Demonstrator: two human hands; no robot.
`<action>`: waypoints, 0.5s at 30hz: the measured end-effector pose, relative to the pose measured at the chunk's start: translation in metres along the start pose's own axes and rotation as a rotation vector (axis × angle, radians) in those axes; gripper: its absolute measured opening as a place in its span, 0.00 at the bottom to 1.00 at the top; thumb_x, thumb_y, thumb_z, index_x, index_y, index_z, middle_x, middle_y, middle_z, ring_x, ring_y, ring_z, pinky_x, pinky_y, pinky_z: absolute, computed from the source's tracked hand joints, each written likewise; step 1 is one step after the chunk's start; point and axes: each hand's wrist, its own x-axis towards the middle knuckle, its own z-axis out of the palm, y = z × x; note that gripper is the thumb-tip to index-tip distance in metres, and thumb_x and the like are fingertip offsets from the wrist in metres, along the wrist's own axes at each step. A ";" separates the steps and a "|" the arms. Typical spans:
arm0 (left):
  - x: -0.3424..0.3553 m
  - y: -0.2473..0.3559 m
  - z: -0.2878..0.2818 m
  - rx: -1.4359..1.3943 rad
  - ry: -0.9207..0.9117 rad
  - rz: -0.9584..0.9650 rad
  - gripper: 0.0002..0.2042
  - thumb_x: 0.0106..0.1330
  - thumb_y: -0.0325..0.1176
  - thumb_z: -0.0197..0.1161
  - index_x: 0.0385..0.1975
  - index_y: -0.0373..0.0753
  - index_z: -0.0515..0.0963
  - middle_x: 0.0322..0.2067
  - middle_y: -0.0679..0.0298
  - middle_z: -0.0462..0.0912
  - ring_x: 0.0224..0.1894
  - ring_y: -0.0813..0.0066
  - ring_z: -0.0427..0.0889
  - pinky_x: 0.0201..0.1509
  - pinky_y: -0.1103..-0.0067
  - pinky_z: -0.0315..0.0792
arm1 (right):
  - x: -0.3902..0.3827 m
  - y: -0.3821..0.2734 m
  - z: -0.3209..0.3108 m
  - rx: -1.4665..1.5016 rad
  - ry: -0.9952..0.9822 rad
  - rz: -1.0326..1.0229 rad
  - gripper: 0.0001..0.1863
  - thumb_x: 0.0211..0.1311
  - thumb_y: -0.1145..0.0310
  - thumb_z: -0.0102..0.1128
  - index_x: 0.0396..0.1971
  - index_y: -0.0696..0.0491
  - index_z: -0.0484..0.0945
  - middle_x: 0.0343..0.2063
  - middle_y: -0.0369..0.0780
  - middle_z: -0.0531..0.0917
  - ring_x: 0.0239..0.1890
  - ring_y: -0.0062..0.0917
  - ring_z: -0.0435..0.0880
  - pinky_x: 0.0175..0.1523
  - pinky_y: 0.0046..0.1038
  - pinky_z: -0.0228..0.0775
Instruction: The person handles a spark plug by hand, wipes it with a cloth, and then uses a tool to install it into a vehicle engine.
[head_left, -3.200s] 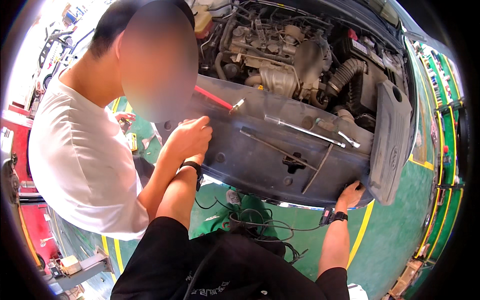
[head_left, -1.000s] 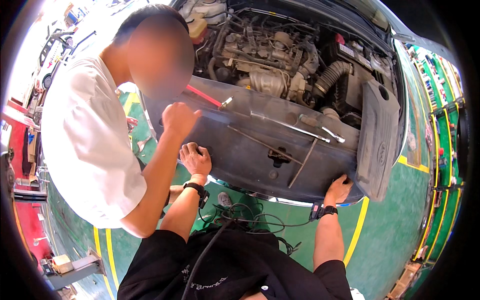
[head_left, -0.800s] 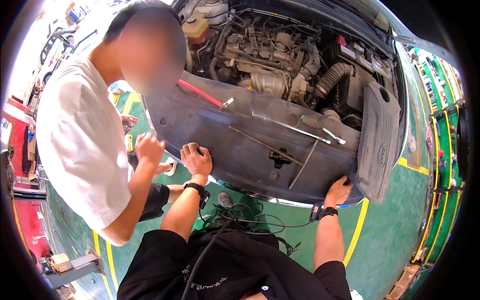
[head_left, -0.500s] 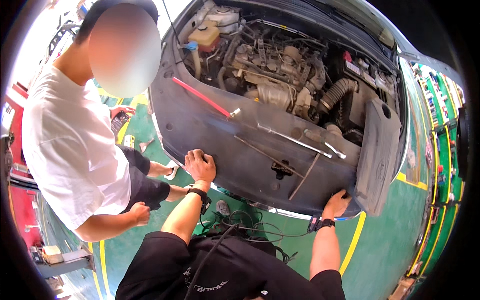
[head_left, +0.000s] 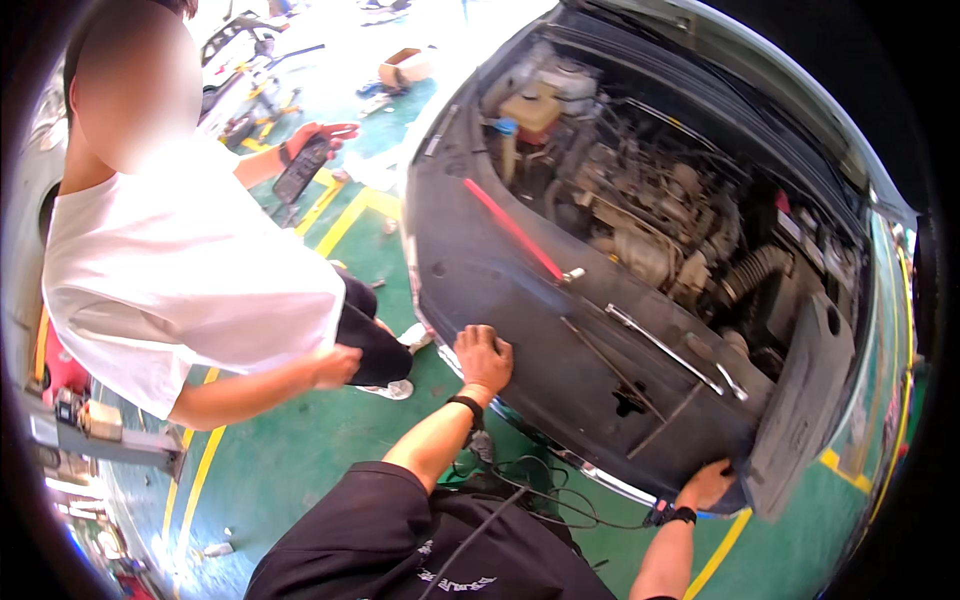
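My left hand [head_left: 483, 357] rests on the dark plastic front cover [head_left: 455, 297] of an open car, fingers open and slightly bent, holding nothing. My right hand [head_left: 710, 483] is open on the cover's near right part, beside a loose ribbed grey panel [head_left: 800, 400]; its fingertips are slightly blurred. On the cover lie a red-handled tool [head_left: 505, 222], a long chrome extension bar [head_left: 663, 350], a ratchet [head_left: 730, 382], a thin dark rod [head_left: 600, 365] and another rod [head_left: 665, 420]. The engine [head_left: 655, 210] is exposed behind them.
A co-worker [head_left: 190, 280] in a white shirt stands at my left, holding a black handheld device [head_left: 300, 170]. Cables [head_left: 535, 495] hang by my body above the green floor with yellow lines. A cardboard box [head_left: 405, 65] and metal parts lie beyond.
The view has swung left, shifting the car rightward in it. The co-worker has straightened and moved away from the cover, lowering one arm, with the device now raised. My hands stay on the cover.
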 end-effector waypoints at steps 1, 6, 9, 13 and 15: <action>-0.002 -0.003 0.000 -0.005 0.004 -0.010 0.06 0.54 0.32 0.59 0.30 0.41 0.72 0.34 0.57 0.72 0.41 0.53 0.72 0.46 0.61 0.66 | -0.009 -0.019 -0.017 -0.036 -0.049 0.052 0.30 0.69 0.46 0.46 0.55 0.58 0.75 0.52 0.52 0.80 0.51 0.50 0.80 0.54 0.46 0.70; 0.000 0.001 -0.005 -0.002 0.017 -0.009 0.06 0.54 0.33 0.59 0.30 0.42 0.73 0.34 0.58 0.73 0.40 0.55 0.73 0.45 0.62 0.67 | -0.014 -0.024 -0.027 -0.070 -0.037 0.055 0.30 0.70 0.47 0.45 0.56 0.58 0.74 0.50 0.55 0.81 0.49 0.52 0.80 0.53 0.46 0.70; 0.001 0.000 -0.005 0.006 0.040 -0.012 0.06 0.54 0.33 0.58 0.30 0.42 0.73 0.33 0.59 0.73 0.40 0.56 0.73 0.44 0.62 0.67 | -0.017 -0.028 -0.032 -0.025 -0.056 0.036 0.30 0.70 0.46 0.45 0.56 0.58 0.74 0.49 0.56 0.81 0.49 0.51 0.81 0.53 0.46 0.70; -0.001 0.001 -0.007 0.007 0.033 -0.032 0.06 0.54 0.33 0.58 0.30 0.42 0.73 0.33 0.59 0.73 0.40 0.56 0.73 0.44 0.63 0.67 | -0.020 -0.026 -0.032 -0.022 -0.037 -0.028 0.30 0.71 0.46 0.44 0.55 0.58 0.74 0.48 0.55 0.81 0.49 0.50 0.81 0.53 0.45 0.70; -0.001 0.001 -0.004 0.010 0.037 -0.029 0.06 0.54 0.33 0.58 0.31 0.42 0.73 0.33 0.59 0.73 0.40 0.56 0.73 0.45 0.63 0.67 | -0.012 -0.023 -0.023 -0.039 -0.039 0.021 0.30 0.70 0.45 0.44 0.54 0.58 0.75 0.48 0.54 0.82 0.49 0.50 0.80 0.53 0.45 0.70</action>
